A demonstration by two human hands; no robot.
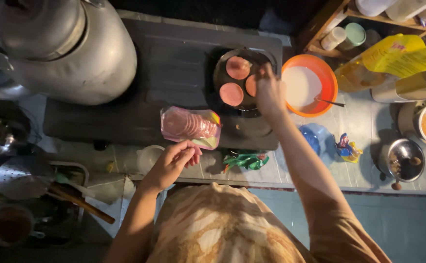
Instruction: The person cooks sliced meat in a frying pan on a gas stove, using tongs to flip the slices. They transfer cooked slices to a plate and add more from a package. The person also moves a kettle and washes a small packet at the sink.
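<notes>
Dim kitchen light falls on a tiled counter crowded with pots and bowls. Nearest me, my left hand hovers at the counter's front edge, fingers curled loosely inward, pinching nothing I can make out. Just beyond it lies one clear packet of pink round slices, opened, on the dark stove top. Farther on, my right hand reaches over the one small dark pan, fingers closed on the edge of a slice. I count three pink round slices in the pan: two lie flat and whole, the third is half hidden under my fingers. One orange bowl of white liquid sits just right of the pan, a utensil leaning in it.
</notes>
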